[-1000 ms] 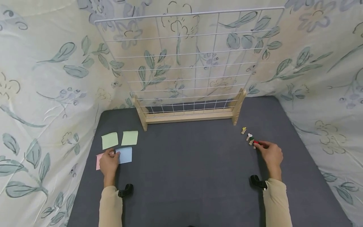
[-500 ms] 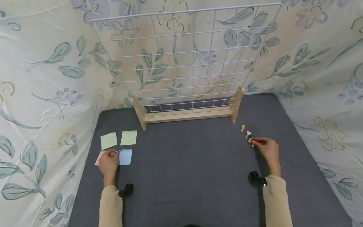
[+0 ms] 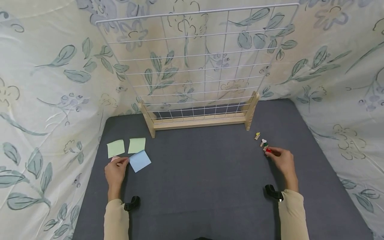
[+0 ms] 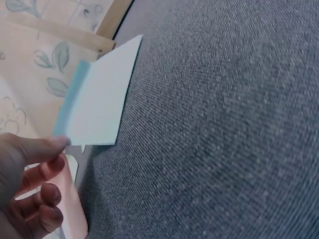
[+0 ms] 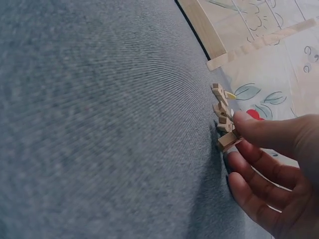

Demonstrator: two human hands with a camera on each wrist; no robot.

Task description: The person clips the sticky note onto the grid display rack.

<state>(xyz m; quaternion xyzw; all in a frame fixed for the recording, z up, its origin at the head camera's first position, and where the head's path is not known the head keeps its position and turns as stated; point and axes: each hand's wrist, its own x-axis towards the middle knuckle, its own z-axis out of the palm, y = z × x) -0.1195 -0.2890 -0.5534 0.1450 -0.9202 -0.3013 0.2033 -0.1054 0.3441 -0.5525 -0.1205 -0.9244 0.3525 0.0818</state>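
Observation:
Between thumb and forefinger, my left hand (image 3: pixel 115 173) pinches a blue sticky note (image 3: pixel 140 161) by its corner; the left wrist view shows the note (image 4: pixel 102 99) tilted up off the cloth. Beneath that hand lies a pink sticky note (image 4: pixel 74 204), mostly hidden in the head view. Over at the right, my right hand (image 3: pixel 283 163) pinches a small wooden clothespin with a red heart (image 3: pixel 268 150). Its wooden end (image 5: pixel 228 141) shows below the thumb in the right wrist view. Close beside it lie clothespins with a green top (image 3: pixel 265 145), a white heart (image 3: pixel 264 141) and a yellow heart (image 3: pixel 257 134).
Two green sticky notes, one at left (image 3: pixel 115 148) and one at right (image 3: pixel 137 145), lie beyond the left hand. A white wire grid (image 3: pixel 205 69) stands at the back in a wooden base (image 3: pixel 199 124). Floral fabric (image 3: pixel 54 100) surrounds the dark table (image 3: pixel 204 186).
The blue note has been lifted from the table and turned, moving slightly right with the left hand. The right hand has stayed by the clothespins, with the red heart now turned toward the head camera.

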